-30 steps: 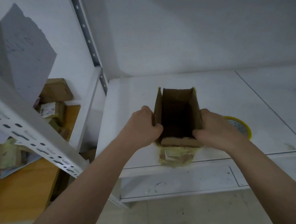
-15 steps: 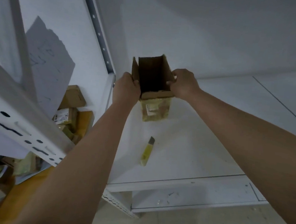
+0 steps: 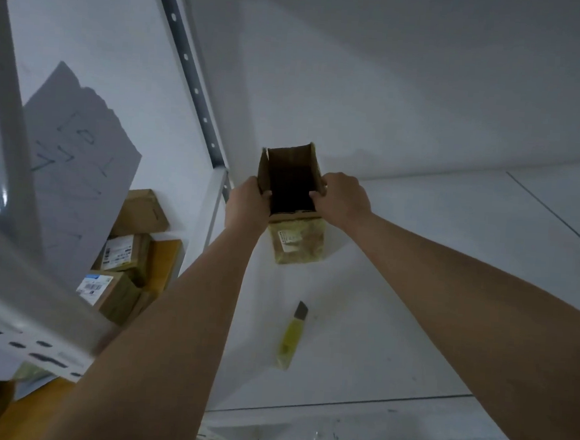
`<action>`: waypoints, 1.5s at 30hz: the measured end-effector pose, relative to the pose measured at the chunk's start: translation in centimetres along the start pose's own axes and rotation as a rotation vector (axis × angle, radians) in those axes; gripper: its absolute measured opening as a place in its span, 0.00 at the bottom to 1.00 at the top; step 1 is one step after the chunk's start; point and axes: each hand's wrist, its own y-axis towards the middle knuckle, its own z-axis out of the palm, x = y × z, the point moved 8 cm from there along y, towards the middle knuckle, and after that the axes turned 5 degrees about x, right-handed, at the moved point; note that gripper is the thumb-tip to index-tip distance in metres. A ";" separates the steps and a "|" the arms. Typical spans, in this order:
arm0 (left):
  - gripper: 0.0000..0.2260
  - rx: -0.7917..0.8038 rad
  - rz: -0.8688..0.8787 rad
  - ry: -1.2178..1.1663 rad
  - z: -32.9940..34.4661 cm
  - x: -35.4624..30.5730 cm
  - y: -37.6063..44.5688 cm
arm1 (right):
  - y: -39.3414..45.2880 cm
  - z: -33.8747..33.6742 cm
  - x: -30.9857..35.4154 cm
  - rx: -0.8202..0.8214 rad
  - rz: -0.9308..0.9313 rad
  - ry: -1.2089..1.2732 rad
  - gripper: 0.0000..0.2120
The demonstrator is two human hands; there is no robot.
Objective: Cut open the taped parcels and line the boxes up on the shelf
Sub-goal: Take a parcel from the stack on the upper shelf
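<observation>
While both hands' fingers [image 3: 266, 194] grip its side walls, the opened box [image 3: 291, 199] sits between them.

Open cardboard box [image 3: 295, 244] – flaps up, yellow tape and label on near face – upright at shelf's [image 3: 447, 299] back left corner; yellow knife [image 3: 290, 336] flat nearer the front edge.

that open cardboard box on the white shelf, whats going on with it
A person is holding the open cardboard box with both hands, the left hand on its left wall and the right hand on its right wall, at the back left corner of the white shelf. A yellow utility knife lies nearer on the shelf, untouched. More parcels sit on the neighbouring rack.
</observation>
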 end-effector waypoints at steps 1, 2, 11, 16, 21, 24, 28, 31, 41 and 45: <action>0.11 0.003 0.001 0.008 0.1 0.1 0.3 | 0.1 0.1 0.0 -0.002 -0.005 -0.006 0.11; 0.11 0.010 0.001 0.019 0.2 0.2 0.6 | 0.2 0.1 0.0 0.001 -0.012 -0.016 0.12; 0.21 -0.124 0.007 0.167 -4.5 -1.7 1.2 | -1.0 -5.6 0.8 -0.084 -0.116 -0.441 0.29; 0.14 -0.126 0.375 0.389 -3.5 -10.2 -1.3 | -3.8 -12.6 -1.4 -0.219 -0.139 -0.576 0.25; 0.15 0.009 0.636 0.406 1.8 -17.6 -6.2 | -8.5 -16.7 -7.0 -0.246 -0.092 -0.580 0.23; 0.15 0.043 0.705 0.388 4.4 -21.7 -9.1 | -12.0 -19.7 -11.1 -0.292 -0.035 -0.540 0.21; 0.15 0.035 0.803 0.349 7.8 -28.9 -13.7 | -17.8 -24.4 -17.5 -0.373 0.068 -0.538 0.20; 0.15 0.061 0.854 0.315 11.6 -35.2 -17.5 | -23.1 -28.2 -23.0 -0.363 0.150 -0.546 0.21; 0.15 0.228 1.021 0.108 24.2 -54.0 -31.7 | -40.0 -41.5 -38.3 -0.407 0.409 -0.622 0.19; 0.14 0.291 1.040 0.069 27.9 -58.5 -34.4 | -43.2 -44.0 -42.9 -0.427 0.457 -0.618 0.19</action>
